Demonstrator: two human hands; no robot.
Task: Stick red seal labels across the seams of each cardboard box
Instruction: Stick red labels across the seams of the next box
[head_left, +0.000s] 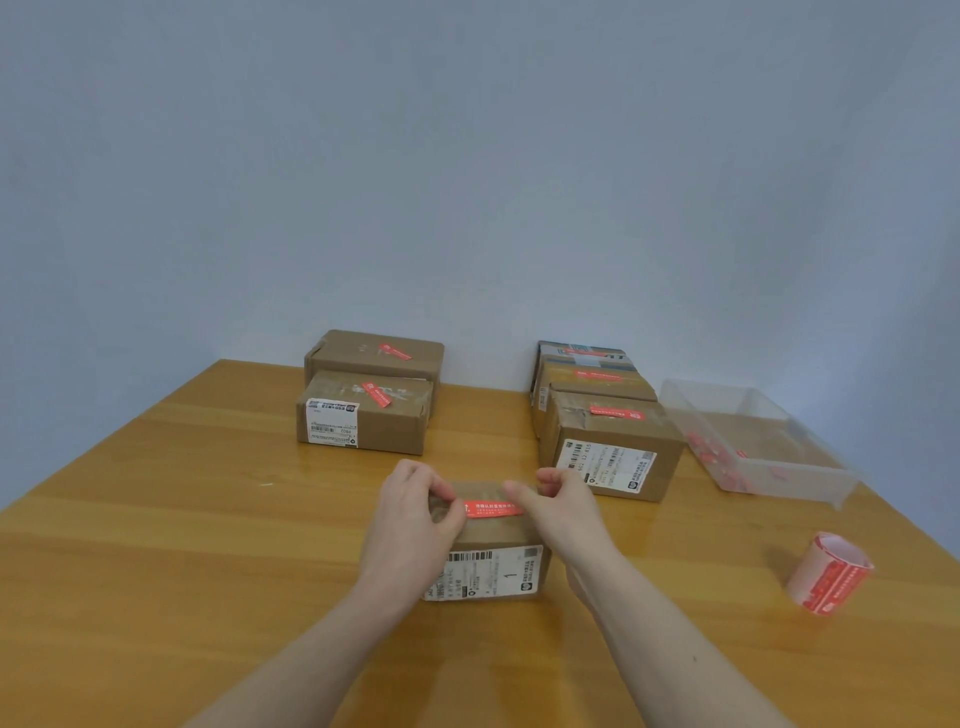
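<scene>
A small cardboard box (493, 540) sits on the table in front of me, a white shipping label on its near side. A red seal label (493, 508) lies across its top. My left hand (415, 525) pinches the label's left end with thumb and fingertips. My right hand (558, 506) holds the label's right end, its fingers curled above the box top. Two cardboard boxes (363, 415) at the back left each carry a red label, and so do the three boxes (608, 441) at the back right.
A roll of red seal labels (830, 574) lies on the wooden table (182, 519) at the right. A clear plastic bin (753, 441) with red scraps inside stands at the back right. A plain wall rises behind the table.
</scene>
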